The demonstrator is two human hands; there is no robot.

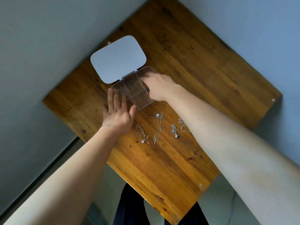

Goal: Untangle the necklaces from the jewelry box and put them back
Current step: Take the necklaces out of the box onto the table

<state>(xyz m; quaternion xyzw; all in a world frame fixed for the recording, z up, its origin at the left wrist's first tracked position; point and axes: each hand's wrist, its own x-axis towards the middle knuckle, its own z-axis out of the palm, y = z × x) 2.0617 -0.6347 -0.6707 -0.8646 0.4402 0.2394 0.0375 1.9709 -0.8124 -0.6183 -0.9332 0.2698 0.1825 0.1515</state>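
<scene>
The left fingers (116,98) lie spread and flat, tips against the near-left wall of the box (129,90), thumb along its near edge; they grip nothing and seem only to steady the light clear tray so it does not slide. The right fingers (146,78) are bent down over the far-right compartment. Motion blur hides their tips, so I cannot tell whether they pinch anything or merely press on the rim. The right hand (159,88) covers that side of the box, and what lies beneath it is hidden.

The box sits open on the counter (203,62), its pale lid (117,59) folded back flat on its hinge, away from the person. The compartments that show look empty through the clear plastic.

Four necklaces lie in a row on the counter just nearer than the box, each apart from the next: a rose-toned chain (141,135) beside the left wrist, a silver snake chain (157,129) with a round pendant, a bunched chain (174,130) with a small stone, and a fourth chain (182,125) partly under the right forearm. Laid out singly, they appear already untangled, so putting them back is likely what remains.

That forearm crosses above the row, so it stands in the way of the last chain. Otherwise the counter holds nothing else.
</scene>
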